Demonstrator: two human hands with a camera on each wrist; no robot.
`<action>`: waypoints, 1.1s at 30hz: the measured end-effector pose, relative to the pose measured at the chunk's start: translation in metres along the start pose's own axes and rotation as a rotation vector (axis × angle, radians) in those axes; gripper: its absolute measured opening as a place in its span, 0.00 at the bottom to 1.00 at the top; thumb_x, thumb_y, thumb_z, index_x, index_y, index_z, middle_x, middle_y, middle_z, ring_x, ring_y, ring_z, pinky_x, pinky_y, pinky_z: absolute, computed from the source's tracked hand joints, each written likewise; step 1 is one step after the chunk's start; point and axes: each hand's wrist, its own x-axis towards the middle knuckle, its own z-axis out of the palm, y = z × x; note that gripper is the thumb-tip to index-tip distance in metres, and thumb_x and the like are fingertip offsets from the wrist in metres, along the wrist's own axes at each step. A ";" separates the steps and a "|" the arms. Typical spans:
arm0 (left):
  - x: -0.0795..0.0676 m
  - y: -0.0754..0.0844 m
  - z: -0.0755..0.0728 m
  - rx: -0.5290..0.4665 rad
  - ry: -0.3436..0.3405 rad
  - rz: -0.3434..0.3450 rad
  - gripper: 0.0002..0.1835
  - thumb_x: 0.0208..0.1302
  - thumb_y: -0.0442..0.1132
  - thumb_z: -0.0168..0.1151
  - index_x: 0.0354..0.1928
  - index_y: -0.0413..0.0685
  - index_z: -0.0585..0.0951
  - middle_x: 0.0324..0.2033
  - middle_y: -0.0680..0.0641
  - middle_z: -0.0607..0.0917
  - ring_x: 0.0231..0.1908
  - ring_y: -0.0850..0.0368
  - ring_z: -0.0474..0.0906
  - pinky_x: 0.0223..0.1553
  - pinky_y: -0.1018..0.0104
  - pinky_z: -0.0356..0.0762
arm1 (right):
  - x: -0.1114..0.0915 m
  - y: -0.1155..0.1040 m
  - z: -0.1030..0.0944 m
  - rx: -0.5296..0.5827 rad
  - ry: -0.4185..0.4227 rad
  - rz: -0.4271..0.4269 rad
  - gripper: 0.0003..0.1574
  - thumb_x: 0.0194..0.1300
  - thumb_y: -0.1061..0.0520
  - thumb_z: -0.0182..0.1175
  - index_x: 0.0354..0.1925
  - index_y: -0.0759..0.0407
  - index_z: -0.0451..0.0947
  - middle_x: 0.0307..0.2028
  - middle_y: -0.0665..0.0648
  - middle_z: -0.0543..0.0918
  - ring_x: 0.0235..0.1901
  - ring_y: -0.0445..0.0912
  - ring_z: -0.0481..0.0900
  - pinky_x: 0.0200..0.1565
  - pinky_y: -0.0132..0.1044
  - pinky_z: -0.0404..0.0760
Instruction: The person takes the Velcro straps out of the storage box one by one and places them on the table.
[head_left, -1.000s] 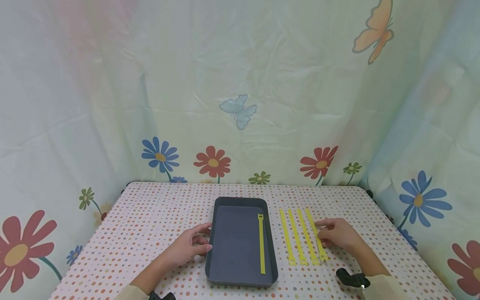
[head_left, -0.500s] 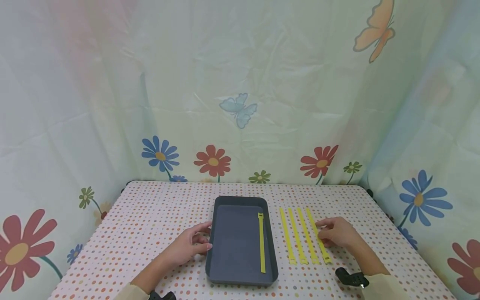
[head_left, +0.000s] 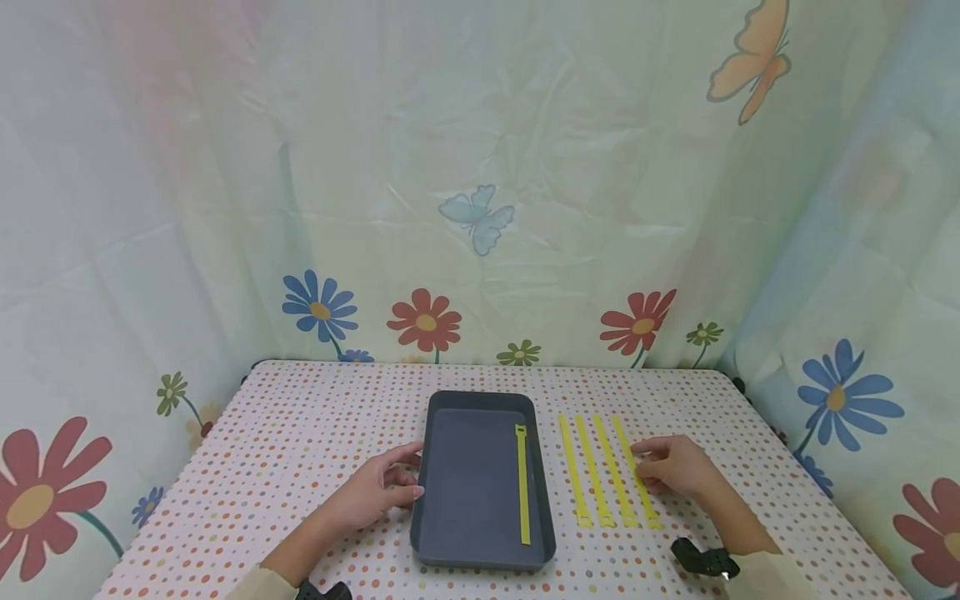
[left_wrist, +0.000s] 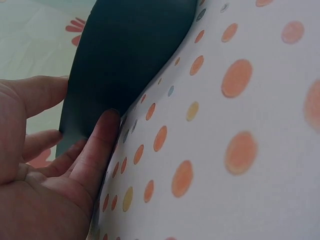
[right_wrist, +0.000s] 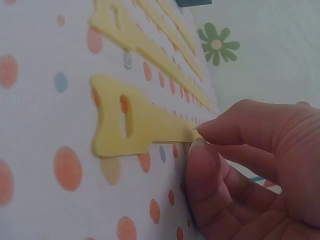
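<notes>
A dark grey rectangular tray (head_left: 465, 483) stands mid-table, with one yellow cable tie (head_left: 523, 492) lying lengthwise along its right side. My left hand (head_left: 378, 492) touches the tray's left outer wall (left_wrist: 125, 55) with its fingertips. To the right of the tray, several flat yellow cable ties (head_left: 588, 475) lie side by side on the table, slotted heads toward me. At the rightmost cable tie (right_wrist: 122, 117), my right hand (head_left: 678, 468) pinches the narrow band between thumb and forefinger. That tie lies nearly flat beside the others.
A dotted cloth covers the table (head_left: 322, 425). Behind it and at both sides hangs a curtain (head_left: 585, 208) printed with flowers and butterflies. A black wrist strap (head_left: 705, 558) sits by the right sleeve.
The head end of the rightmost cable tie has swung slightly to the right, more in line with the others. Both hands stay almost where they were, and the tray is still.
</notes>
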 end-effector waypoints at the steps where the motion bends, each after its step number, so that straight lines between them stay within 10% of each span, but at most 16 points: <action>1: 0.000 0.000 0.000 0.000 0.000 0.000 0.40 0.70 0.37 0.66 0.79 0.41 0.60 0.67 0.36 0.73 0.47 0.53 0.81 0.43 0.66 0.83 | -0.001 0.000 0.000 0.004 0.003 0.000 0.29 0.58 0.65 0.67 0.59 0.72 0.79 0.31 0.57 0.84 0.27 0.46 0.81 0.29 0.38 0.83; 33: 0.001 -0.002 -0.002 0.011 -0.015 0.016 0.39 0.71 0.37 0.66 0.79 0.41 0.60 0.67 0.36 0.73 0.47 0.53 0.81 0.43 0.66 0.83 | -0.013 -0.023 0.000 -0.007 -0.049 -0.093 0.31 0.64 0.55 0.71 0.62 0.65 0.80 0.33 0.56 0.81 0.26 0.48 0.79 0.29 0.39 0.77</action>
